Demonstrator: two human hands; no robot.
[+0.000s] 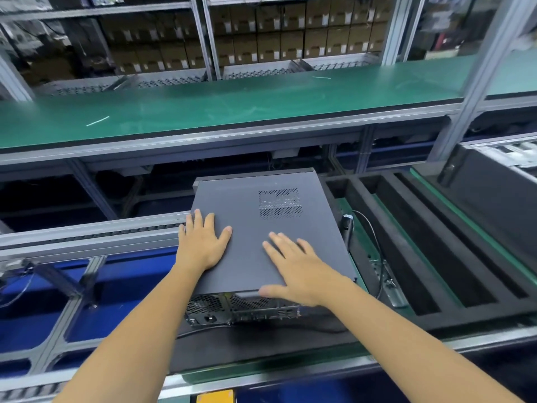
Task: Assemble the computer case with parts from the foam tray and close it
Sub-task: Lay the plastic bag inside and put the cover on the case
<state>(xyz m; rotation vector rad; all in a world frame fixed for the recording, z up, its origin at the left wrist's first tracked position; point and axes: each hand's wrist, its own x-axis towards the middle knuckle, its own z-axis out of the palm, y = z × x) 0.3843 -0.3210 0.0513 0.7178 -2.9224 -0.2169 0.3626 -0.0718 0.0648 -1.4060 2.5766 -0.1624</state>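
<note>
Hands spread flat, left hand (203, 242) and right hand (296, 266) press the case lid (261, 228); uneven pushing could jam it, seemingly not fully seated.

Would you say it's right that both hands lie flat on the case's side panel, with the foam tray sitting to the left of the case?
Not quite: the foam tray sits to the right of the case, not the left. The head view shows this. The rest holds: the left hand and right hand both lie flat on the side panel.
</note>
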